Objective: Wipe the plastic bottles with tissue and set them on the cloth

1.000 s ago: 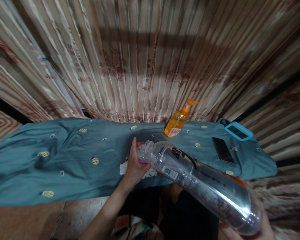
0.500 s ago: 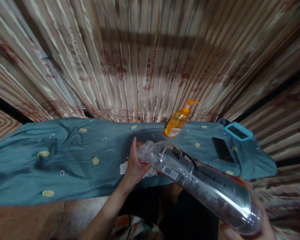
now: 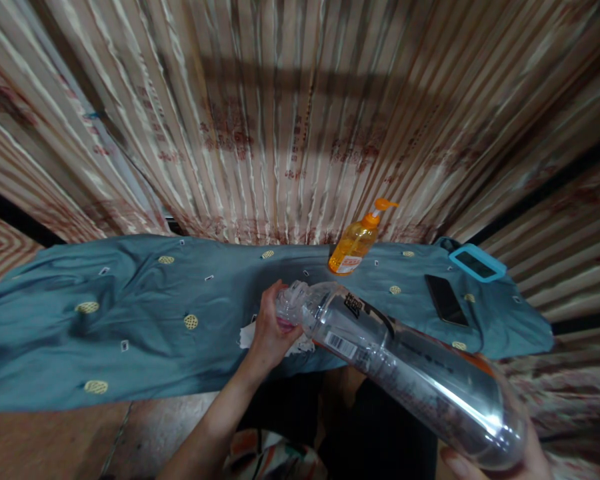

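A large clear plastic bottle [image 3: 420, 360] with black print and a barcode lies tilted across the view, its mouth end towards the left. My right hand [image 3: 527, 450] is closed around its base at the lower right, mostly hidden behind it. At the mouth end, my left hand [image 3: 270, 330] has its fingers wrapped round a small clear piece with pink [image 3: 290, 303]. Whether that piece is separate from the bottle, I cannot tell. Under my left hand lies a white, ragged-edged paper [image 3: 247, 335], partly covered.
A pump bottle [image 3: 353, 247] of orange-yellow liquid stands behind the large bottle. To the right lie a black phone [image 3: 446, 300] and a light-blue framed device [image 3: 477, 263]. Teal patterned cloth [image 3: 145, 287] covers the narrow table. A striped curtain [image 3: 270, 133] hangs close behind.
The raised finger of my left hand has curled down against the clear piece. The large bottle and my right hand have hardly moved.
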`<state>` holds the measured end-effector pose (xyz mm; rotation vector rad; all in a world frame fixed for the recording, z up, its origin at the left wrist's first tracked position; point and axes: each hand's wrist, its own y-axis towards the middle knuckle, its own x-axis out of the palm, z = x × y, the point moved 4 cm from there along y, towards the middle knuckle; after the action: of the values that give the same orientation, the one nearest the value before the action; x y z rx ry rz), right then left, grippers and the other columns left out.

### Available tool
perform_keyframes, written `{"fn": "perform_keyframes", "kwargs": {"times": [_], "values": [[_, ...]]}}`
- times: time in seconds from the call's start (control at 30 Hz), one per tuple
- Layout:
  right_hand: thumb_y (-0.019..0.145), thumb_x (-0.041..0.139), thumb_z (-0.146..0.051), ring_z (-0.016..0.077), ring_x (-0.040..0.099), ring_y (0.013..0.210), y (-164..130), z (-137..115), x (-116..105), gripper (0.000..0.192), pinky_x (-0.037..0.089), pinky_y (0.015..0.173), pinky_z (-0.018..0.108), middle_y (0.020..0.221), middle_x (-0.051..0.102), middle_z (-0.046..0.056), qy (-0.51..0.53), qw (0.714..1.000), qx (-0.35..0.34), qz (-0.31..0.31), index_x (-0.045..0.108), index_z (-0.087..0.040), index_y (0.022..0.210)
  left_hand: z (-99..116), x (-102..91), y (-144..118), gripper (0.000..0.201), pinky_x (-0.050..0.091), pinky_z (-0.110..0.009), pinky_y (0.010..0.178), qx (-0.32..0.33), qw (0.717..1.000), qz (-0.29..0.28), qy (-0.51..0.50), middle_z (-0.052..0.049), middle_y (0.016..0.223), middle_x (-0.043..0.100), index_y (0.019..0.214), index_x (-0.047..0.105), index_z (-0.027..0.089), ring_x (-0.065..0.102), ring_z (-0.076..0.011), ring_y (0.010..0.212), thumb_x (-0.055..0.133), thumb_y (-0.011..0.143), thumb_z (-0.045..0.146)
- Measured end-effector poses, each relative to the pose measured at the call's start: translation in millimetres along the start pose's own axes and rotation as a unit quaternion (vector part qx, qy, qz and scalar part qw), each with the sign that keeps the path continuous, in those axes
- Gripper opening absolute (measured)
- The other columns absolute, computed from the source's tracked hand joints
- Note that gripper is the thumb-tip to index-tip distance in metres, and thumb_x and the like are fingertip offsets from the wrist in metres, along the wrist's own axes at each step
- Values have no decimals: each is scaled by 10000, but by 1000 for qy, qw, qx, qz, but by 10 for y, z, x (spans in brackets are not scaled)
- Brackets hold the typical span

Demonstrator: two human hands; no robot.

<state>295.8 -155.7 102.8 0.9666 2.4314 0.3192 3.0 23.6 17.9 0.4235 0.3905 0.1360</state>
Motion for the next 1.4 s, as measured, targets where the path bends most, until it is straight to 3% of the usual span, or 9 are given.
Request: {"fn": "perform_keyframes", "kwargs": {"times": [0.13,0.5,0.67,0.9,1.1,1.3,1.4], "values": [[654,900,-788,462,654,1327,2,32,-13,1048,512,1085,559,1411,739,137,-16,1000,11,-6,653,-219,1499,21,-9,8,765,586,-513,1130,-2,1000,-2,-7,-120,1372,680,1420,544,216,704,-331,1287,862,725,234],[633,914,-792,457,619,1360,1,-27,30,1052,434,1154,556,1440,728,133,28,999,32,8,666,-220,1480,19,-26,7,757,576,-505,1132,-17,999,-7,-34,-120,1370,674,1418,561,217,689,-328,1292,887,737,268],[658,908,-776,438,653,1311,8,-25,12,1036,484,1087,515,1409,737,128,9,1000,6,-1,659,-221,1497,22,-25,8,727,586,-500,1112,-5,1000,-4,-26,-120,1362,680,1414,556,220,702,-322,1277,868,759,262],[674,893,-783,454,630,1369,10,44,-10,1033,468,1146,530,1451,723,134,9,1000,5,-7,648,-219,1505,21,-22,6,727,571,-512,1144,-1,1000,-3,-26,-135,1370,678,1420,554,207,692,-334,1305,850,756,236],[651,905,-794,441,667,1343,5,4,11,1055,516,1108,516,1439,742,140,10,1000,18,5,668,-200,1490,-10,-11,-1,791,579,-524,1137,-1,1000,-4,-26,-124,1376,679,1422,550,223,696,-338,1304,893,709,214],[515,968,-794,489,483,1536,9,-2,69,1228,290,1315,586,1593,621,176,88,994,65,17,633,-165,1514,-11,-4,1,776,592,-509,1111,19,1000,8,-9,-123,1362,687,1424,544,226,711,-327,1273,890,729,233],[603,963,-729,457,564,1462,-18,164,65,1150,426,1226,574,1534,653,183,102,992,70,16,599,-157,1532,-1,-2,1,759,594,-501,1103,27,1000,14,-1,-116,1353,690,1415,548,230,716,-322,1264,888,737,232]]}}
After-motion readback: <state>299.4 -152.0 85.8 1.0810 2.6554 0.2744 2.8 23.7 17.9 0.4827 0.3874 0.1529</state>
